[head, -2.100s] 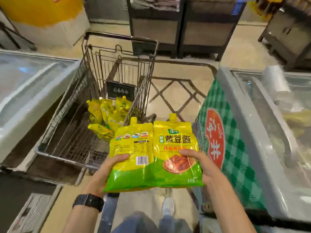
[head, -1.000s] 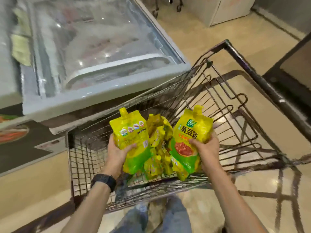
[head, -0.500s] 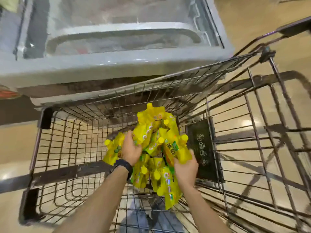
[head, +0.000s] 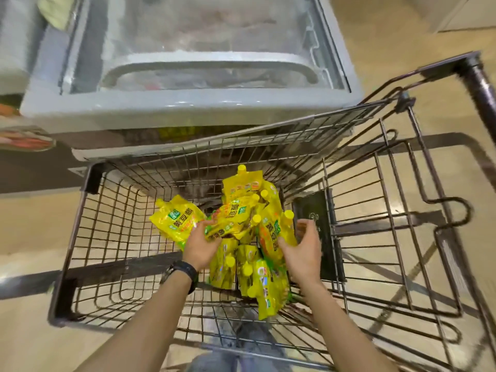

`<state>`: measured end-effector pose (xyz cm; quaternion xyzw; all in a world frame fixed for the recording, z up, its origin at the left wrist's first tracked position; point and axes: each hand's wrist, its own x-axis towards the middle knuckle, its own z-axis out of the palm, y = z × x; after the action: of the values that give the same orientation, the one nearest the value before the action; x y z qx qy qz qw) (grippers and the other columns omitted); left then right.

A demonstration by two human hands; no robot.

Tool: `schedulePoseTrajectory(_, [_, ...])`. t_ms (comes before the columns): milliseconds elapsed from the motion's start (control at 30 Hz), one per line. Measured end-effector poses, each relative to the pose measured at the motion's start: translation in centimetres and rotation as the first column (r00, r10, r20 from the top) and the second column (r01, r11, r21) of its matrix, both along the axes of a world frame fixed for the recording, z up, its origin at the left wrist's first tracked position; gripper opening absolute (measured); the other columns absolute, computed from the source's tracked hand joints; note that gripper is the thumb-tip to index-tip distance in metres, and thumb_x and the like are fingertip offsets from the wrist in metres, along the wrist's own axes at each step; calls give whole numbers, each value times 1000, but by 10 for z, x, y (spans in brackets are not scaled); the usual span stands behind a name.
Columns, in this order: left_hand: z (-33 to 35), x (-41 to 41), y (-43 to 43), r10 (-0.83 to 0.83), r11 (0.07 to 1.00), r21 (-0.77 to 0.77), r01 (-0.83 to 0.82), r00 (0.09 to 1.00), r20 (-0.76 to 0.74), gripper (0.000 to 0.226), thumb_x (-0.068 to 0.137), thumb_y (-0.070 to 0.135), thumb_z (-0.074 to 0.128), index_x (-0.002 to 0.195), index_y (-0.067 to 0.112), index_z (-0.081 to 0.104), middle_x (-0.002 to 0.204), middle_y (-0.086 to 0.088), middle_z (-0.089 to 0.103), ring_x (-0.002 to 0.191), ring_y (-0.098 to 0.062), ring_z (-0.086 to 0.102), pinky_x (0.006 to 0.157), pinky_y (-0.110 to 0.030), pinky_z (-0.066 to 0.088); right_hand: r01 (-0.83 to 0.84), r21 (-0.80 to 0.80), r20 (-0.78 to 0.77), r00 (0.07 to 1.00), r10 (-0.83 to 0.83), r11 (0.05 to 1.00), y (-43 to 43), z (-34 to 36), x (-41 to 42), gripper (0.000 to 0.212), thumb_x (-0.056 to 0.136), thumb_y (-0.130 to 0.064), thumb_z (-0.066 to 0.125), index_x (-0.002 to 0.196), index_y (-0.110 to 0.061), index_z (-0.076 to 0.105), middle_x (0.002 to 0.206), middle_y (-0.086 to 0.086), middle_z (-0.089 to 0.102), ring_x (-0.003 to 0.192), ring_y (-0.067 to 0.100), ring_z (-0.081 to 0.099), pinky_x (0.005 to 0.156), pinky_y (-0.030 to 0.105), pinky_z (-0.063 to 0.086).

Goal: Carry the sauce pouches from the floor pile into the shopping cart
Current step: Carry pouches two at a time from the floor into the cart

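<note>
The shopping cart (head: pixel 92 178) is open from above, and the left half of its basket floor, at centre left of the frame, lies bare. The heap of sauce pouches (head: pixel 241 210) fills the middle, with a black placard (head: pixel 314 205) and the wire seat flap (head: pixel 442 200) walling off the right. A chest freezer (head: pixel 188 111) stands just behind the cart's far wall, across the top.

Sauce pouches (head: pixel 243 226) in shopping cart (head: pixel 112 237), freezer (head: pixel 188 111) beyond cart

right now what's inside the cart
A heap of yellow pouches, the left hand touching it, the right hand at its edge. Lower pouches are mostly covered.
</note>
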<state>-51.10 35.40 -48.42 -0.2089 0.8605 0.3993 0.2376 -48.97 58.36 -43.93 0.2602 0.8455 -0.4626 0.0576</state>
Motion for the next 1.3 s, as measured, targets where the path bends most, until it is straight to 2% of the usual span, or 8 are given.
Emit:
schedulePoseTrajectory(100, [30,12,-27,11,998,-53,-13,999,-45,49,87,30,72,131,18,53,129,-7,61,109,-30,62,82,-34,46,-80,118,-49,995,86,990,-4,32,-2,62,73,-19,79,126,-20,46,124,-3,48,109,10,47,92,29,40])
schedulePoseTrajectory(233, [88,31,-69,-23,975,-221,6,997,-74,57,90,41,65,140,23,45,134,-9,59,118,-34,59,92,-39,47,-278,279,-30,954,297,919,-21,75,-18,76,75,-25,78,140,-16,39,141,4,40,130,24,43,104,38,41])
schedulePoseTrajectory(367, [159,61,-119,-25,945,-327,-28,987,-157,61,90,46,64,142,23,43,136,-11,60,119,-31,59,93,-35,48,-493,401,21,848,530,773,-63,130,-42,80,79,-32,74,145,-16,33,146,12,35,133,32,38,103,44,40])
schedulePoseTrajectory(533, [235,107,-167,130,886,-399,-235,954,-271,67,90,43,65,147,21,36,143,-11,53,128,-32,53,103,-38,44,-650,488,3,668,744,582,-133,202,-65,83,79,-38,71,148,-17,29,147,13,35,136,34,35,103,47,41])
schedulePoseTrajectory(767, [321,204,-189,364,620,-606,-499,867,-341,72,90,54,60,150,30,30,144,-10,49,125,-31,54,101,-38,47,-781,567,-68,273,960,262,-222,290,-62,80,82,-39,69,149,-23,28,145,11,38,132,31,39,98,44,46])
schedulePoseTrajectory(900, [363,282,-178,501,448,-661,-601,782,-371,72,87,60,56,148,33,29,135,-8,54,116,-30,59,93,-41,53,-765,637,-100,37,994,92,-274,333,-21,79,80,-40,71,146,-24,30,142,11,42,127,31,45,97,44,48])
schedulePoseTrajectory(1033, [404,361,-158,589,262,-697,-667,683,-432,73,90,55,58,151,27,30,140,-10,52,123,-31,54,102,-40,46,-738,671,-113,-199,974,-73,-316,378,41,83,82,-41,70,150,-23,25,146,12,37,132,32,41,100,46,46])
schedulePoseTrajectory(1300, [449,502,-121,672,31,-753,-657,572,-471,74,86,63,58,146,30,33,136,-8,53,116,-29,58,91,-40,52,-647,726,-138,-470,872,-234,-350,420,175,86,80,-42,72,150,-25,24,143,11,39,126,31,47,93,44,50])
